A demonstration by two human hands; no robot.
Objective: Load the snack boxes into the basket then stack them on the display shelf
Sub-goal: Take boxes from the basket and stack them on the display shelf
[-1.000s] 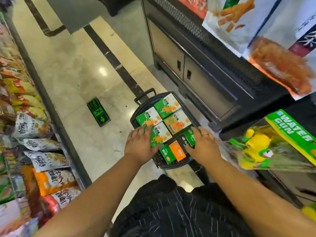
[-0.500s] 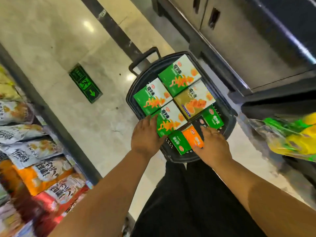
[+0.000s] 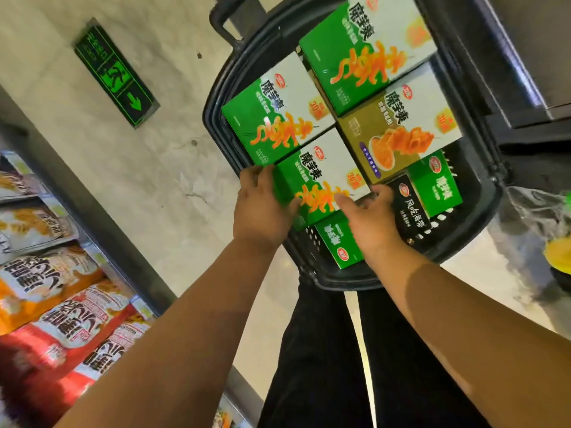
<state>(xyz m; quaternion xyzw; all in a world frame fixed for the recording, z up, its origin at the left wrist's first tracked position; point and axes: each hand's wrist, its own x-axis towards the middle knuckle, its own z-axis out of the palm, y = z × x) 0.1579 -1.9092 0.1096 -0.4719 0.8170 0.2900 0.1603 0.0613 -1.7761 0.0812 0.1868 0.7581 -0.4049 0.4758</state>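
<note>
Black basket, on floor: nearest large green box at its near left, gripped at opposite edges by left hand and right hand; two further green boxes, one olive box and three small boxes filled the rest. Left of the basket lay a green floor sign, beyond it a snack-bag shelf with bare floor between; a dark cabinet stood close on the basket's right.

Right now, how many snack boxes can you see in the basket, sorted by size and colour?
Large green boxes: 3
Large gold box: 1
Small green boxes: 2
Small black box: 1
Total: 7 in view; the right hand may cover more.
</note>
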